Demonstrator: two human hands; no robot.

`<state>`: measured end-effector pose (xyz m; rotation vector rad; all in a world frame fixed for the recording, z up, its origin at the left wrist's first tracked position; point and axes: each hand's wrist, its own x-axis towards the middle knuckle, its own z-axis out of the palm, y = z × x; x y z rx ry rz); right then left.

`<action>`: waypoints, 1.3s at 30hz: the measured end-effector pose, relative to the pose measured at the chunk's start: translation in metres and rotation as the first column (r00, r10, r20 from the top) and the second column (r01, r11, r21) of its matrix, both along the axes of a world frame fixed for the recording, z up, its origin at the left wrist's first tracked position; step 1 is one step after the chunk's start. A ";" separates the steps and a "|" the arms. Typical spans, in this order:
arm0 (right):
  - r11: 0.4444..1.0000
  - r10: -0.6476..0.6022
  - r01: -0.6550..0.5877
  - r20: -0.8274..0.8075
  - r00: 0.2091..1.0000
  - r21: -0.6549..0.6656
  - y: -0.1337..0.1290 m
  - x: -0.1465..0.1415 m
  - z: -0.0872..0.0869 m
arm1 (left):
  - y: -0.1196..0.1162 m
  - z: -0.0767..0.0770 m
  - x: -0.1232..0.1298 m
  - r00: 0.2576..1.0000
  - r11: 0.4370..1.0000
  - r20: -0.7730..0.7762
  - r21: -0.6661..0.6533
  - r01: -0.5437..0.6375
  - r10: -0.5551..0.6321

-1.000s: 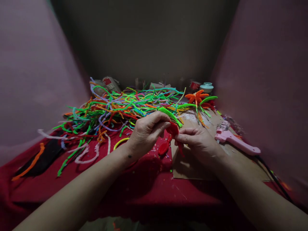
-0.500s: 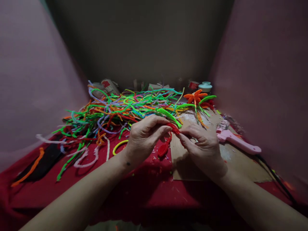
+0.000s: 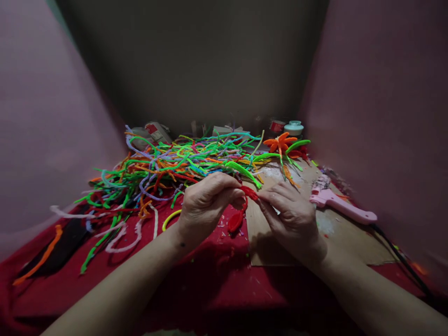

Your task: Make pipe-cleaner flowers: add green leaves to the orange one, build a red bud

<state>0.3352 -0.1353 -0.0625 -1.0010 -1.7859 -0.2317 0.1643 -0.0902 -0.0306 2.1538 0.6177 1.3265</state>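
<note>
where the red piece [image 3: 249, 192] is: raised, held from two sides, likely for steadiness
left hand [image 3: 206, 201]: clamped on its left
right hand [image 3: 293, 214]: clamped on its right
pink tool [image 3: 345, 207]: on cardboard [image 3: 357, 240], likely sparing the cloth [image 3: 259, 289]

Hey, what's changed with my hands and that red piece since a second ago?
Your right hand has turned knuckles up; the red piece, whose tail hung down, now bridges both hands. Your left hand still pinches it; the pink glue gun stayed on the cardboard.
</note>
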 end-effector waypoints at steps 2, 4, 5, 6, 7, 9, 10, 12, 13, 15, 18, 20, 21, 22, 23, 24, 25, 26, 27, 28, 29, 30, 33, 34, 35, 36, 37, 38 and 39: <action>1.000 0.004 -0.004 0.000 1.000 -0.001 0.001 0.000 0.000 | 0.000 -0.001 0.000 1.000 1.000 0.010 -0.025 0.017 -0.017; 1.000 0.005 -0.005 0.001 1.000 -0.003 0.002 -0.001 0.000 | 0.001 -0.001 0.000 0.999 0.998 0.023 -0.048 0.027 -0.026; 1.000 0.004 -0.004 0.004 1.000 -0.004 0.002 -0.001 -0.001 | 0.001 -0.001 0.001 0.999 0.998 0.032 -0.063 0.031 -0.029; 1.000 0.003 -0.002 0.007 1.000 -0.004 0.002 0.000 -0.001 | 0.001 -0.001 0.001 0.998 0.996 0.043 -0.086 0.039 -0.035; 1.000 0.000 0.000 0.011 1.000 -0.004 0.003 0.000 -0.001 | 0.000 0.000 0.002 0.997 0.991 0.057 -0.122 0.051 -0.044; 1.000 -0.012 0.012 0.012 1.000 0.008 0.003 0.000 -0.002 | -0.001 0.001 0.003 0.991 0.970 0.113 -0.223 0.095 -0.071; 1.000 -0.020 0.020 0.011 1.000 0.016 0.003 0.000 -0.002 | -0.001 0.003 0.004 0.985 0.952 0.149 -0.279 0.128 -0.089; 0.998 -0.046 0.046 0.016 0.999 0.035 0.004 0.001 -0.001 | -0.002 0.006 0.004 0.970 0.915 0.219 -0.359 0.183 -0.107; 0.997 -0.064 0.062 0.023 0.998 0.052 0.004 0.001 -0.001 | -0.002 0.008 0.005 0.964 0.908 0.246 -0.374 0.186 -0.096; 0.991 -0.101 0.097 0.048 0.994 0.091 0.004 0.001 0.000 | -0.002 0.011 0.004 0.962 0.919 0.273 -0.371 0.132 -0.028; 0.977 -0.155 0.141 0.075 0.985 0.159 0.002 0.000 0.001 | -0.001 0.013 0.002 0.961 0.930 0.260 -0.368 0.005 0.098; 0.967 -0.182 0.163 0.085 0.980 0.197 0.000 0.000 0.002 | 0.002 0.013 0.000 0.968 0.914 0.215 -0.405 -0.032 0.129; 0.961 -0.196 0.172 0.091 0.976 0.219 -0.001 0.000 0.002 | 0.004 0.013 -0.001 0.973 0.903 0.189 -0.427 -0.042 0.134; 0.955 -0.207 0.179 0.100 0.973 0.238 -0.002 0.000 0.002 | 0.005 0.012 -0.001 0.977 0.893 0.163 -0.446 -0.049 0.135; 0.950 -0.218 0.185 0.110 0.970 0.254 -0.003 0.000 0.002 | 0.007 0.012 -0.002 0.982 0.885 0.139 -0.463 -0.053 0.132; 0.946 -0.226 0.188 0.122 0.966 0.264 -0.003 -0.001 0.001 | 0.008 0.011 -0.002 0.985 0.879 0.117 -0.474 -0.055 0.125; 0.944 -0.233 0.192 0.129 0.964 0.270 -0.003 -0.001 0.000 | 0.009 0.010 -0.002 0.988 0.874 0.100 -0.483 -0.054 0.116; 0.943 -0.238 0.195 0.134 0.962 0.270 -0.004 -0.001 0.000 | 0.010 0.010 -0.002 0.990 0.868 0.094 -0.495 -0.047 0.107; 0.942 -0.242 0.200 0.135 0.961 0.268 -0.004 -0.001 -0.001 | 0.010 0.009 -0.001 0.990 0.859 0.101 -0.512 -0.031 0.096; 0.943 -0.244 0.202 0.135 0.960 0.266 -0.005 -0.001 -0.002 | 0.011 0.008 -0.001 0.989 0.848 0.119 -0.529 -0.009 0.085; 0.943 -0.244 0.202 0.135 0.960 0.266 -0.005 -0.001 -0.002 | 0.011 0.007 -0.001 0.987 0.838 0.147 -0.545 0.021 0.070; 0.943 -0.243 0.202 0.133 0.961 0.265 -0.006 -0.001 -0.002 | 0.011 0.007 0.000 0.983 0.830 0.176 -0.555 0.059 0.048; 0.943 -0.234 0.193 0.127 0.964 0.270 -0.007 0.000 -0.003 | 0.009 0.006 -0.001 0.978 0.824 0.205 -0.547 0.146 -0.038; 0.943 -0.232 0.192 0.126 0.964 0.271 -0.008 0.000 -0.003 | 0.009 0.006 -0.002 0.980 0.827 0.192 -0.540 0.154 -0.057; 0.944 -0.234 0.194 0.126 0.964 0.266 -0.008 0.000 -0.003 | 0.008 0.006 -0.002 0.982 0.830 0.176 -0.536 0.154 -0.069; 0.946 -0.233 0.194 0.128 0.964 0.260 -0.008 0.000 -0.003 | 0.007 0.006 -0.002 0.984 0.833 0.164 -0.533 0.151 -0.074; 0.948 -0.230 0.192 0.130 0.964 0.253 -0.007 0.000 -0.004 | 0.006 0.006 -0.002 0.984 0.834 0.158 -0.531 0.150 -0.077; 0.951 -0.225 0.189 0.130 0.966 0.245 -0.007 0.001 -0.004 | 0.005 0.006 -0.002 0.984 0.833 0.160 -0.531 0.155 -0.081; 0.953 -0.218 0.183 0.129 0.967 0.240 -0.006 0.001 -0.005 | 0.004 0.006 -0.001 0.982 0.831 0.167 -0.532 0.163 -0.086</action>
